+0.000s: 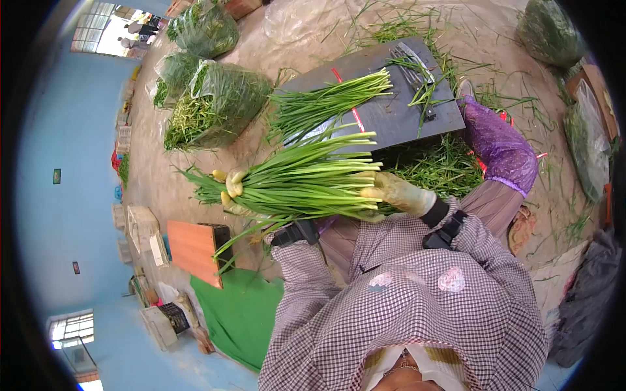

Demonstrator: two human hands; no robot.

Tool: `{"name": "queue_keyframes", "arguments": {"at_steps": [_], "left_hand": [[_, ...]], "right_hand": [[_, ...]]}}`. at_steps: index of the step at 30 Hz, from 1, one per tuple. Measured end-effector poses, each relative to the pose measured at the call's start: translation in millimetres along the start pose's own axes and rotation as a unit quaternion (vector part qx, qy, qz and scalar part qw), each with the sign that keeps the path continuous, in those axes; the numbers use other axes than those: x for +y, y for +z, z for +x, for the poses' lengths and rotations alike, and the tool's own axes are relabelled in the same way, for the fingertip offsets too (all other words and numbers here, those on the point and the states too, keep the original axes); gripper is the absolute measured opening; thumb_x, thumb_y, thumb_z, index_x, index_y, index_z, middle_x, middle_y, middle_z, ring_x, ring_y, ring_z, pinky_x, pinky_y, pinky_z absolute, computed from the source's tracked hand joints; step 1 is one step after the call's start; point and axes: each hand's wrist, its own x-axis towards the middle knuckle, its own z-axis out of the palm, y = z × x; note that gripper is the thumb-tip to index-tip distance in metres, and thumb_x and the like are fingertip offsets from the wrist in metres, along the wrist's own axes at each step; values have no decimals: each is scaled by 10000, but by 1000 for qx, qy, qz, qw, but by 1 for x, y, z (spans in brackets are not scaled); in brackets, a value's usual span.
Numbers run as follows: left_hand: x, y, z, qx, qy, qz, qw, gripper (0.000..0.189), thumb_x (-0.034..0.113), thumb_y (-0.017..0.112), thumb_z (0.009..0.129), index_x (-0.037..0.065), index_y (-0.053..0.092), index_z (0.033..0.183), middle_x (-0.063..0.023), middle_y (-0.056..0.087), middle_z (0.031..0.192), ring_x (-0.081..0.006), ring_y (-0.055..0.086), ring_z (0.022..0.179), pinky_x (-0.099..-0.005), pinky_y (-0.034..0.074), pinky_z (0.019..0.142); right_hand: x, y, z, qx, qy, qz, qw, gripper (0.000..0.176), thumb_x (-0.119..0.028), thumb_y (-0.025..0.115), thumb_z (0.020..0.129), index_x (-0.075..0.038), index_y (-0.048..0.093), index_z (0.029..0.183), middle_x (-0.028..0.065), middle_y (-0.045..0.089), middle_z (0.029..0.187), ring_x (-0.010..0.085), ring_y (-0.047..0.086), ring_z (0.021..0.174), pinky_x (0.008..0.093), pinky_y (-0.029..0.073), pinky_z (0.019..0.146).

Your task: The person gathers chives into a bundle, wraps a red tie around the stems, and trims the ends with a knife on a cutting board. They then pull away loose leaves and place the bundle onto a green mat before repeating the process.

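A thick bunch of garlic chives [306, 176] lies across in front of my body, pale stem ends to the right and leaf tips to the left. My left hand [233, 186], in a yellowish glove, is closed around the leafy part, its fingertips showing over the top. My gloved right hand [399, 194] grips the bunch at the stem ends, fingers partly hidden by the stems. Beyond it, a second bunch of chives [332, 101] rests on a dark board [404, 127], over a red tie strip [358, 118].
A metal blade-like tool [417, 65] lies on the board with loose leaves. Clear bags of greens [218, 104] stand at the far left, another bag [551, 32] at the far right. Loose leaves [437, 173] pile below the board. An orange-topped stool [192, 251] stands left beside green cloth [241, 313].
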Motion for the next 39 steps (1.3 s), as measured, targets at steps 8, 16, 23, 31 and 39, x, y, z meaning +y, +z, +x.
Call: {"name": "queue_keyframes", "arguments": {"at_steps": [8, 16, 23, 31, 39], "left_hand": [[0, -7, -7, -8, -53, 55, 997, 448, 224, 473, 1043, -26, 498, 1415, -26, 539, 837, -170, 592, 898, -350, 518, 1033], [11, -19, -15, 107, -28, 75, 991, 380, 199, 570, 993, 49, 584, 1342, 1, 607, 867, -197, 623, 984, -396, 543, 986], [40, -35, -9, 175, 15, 175, 969, 367, 230, 633, 954, 86, 622, 1291, 19, 655, 880, -189, 633, 1030, -395, 555, 953], [8, -22, -5, 125, -33, 206, 970, 350, 200, 573, 971, 30, 622, 1273, -8, 586, 803, -181, 595, 891, -353, 533, 963], [55, -63, -5, 207, 22, 240, 948, 372, 244, 596, 943, 88, 636, 1278, -16, 648, 868, -205, 623, 982, -374, 546, 964]], "right_hand": [[19, 32, 12, 144, -15, 428, 892, 269, -148, 624, 1014, 8, 649, 1232, 90, 705, 1166, 164, 692, 1013, 272, 568, 893], [4, 9, 7, 126, -75, 418, 897, 195, -278, 614, 1033, -86, 633, 1011, 72, 694, 1161, 198, 634, 1087, 404, 501, 969], [33, -65, -46, 104, -11, 192, 976, 326, -381, 539, 1069, -74, 596, 1162, 32, 625, 1107, 112, 578, 789, 278, 519, 752], [32, 21, 28, 103, 14, 252, 962, 399, -194, 579, 1039, -28, 533, 1400, 77, 641, 1321, 191, 608, 1190, 364, 472, 1038], [18, 10, 1, 126, -31, 456, 880, 124, -179, 567, 1051, -73, 613, 1096, 133, 662, 1265, 202, 659, 1035, 421, 528, 939]]}}
